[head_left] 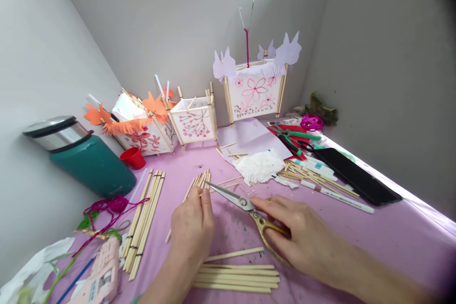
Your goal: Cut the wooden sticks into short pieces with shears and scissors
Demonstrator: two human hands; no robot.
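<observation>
My right hand (292, 228) holds gold-handled scissors (244, 202) by the handles; their blades look closed and point to the upper left. The blade tips lie beside the fingertips of my left hand (192, 221), which is closed in a pinch. What it pinches is mostly hidden, though thin wooden sticks (194, 185) show just behind its fingers. Below the hands, a row of sticks (238, 278) lies on the purple cloth (313, 266). Left of my left hand are longer sticks with dark bands (144, 228).
A teal bottle (94, 166), red cup (132, 157) and pink glue gun (103, 275) are at left. Decorated paper lanterns (195, 123) stand behind. White tissue (258, 166), pliers (292, 137), markers (337, 195) and a black phone (356, 175) are at right.
</observation>
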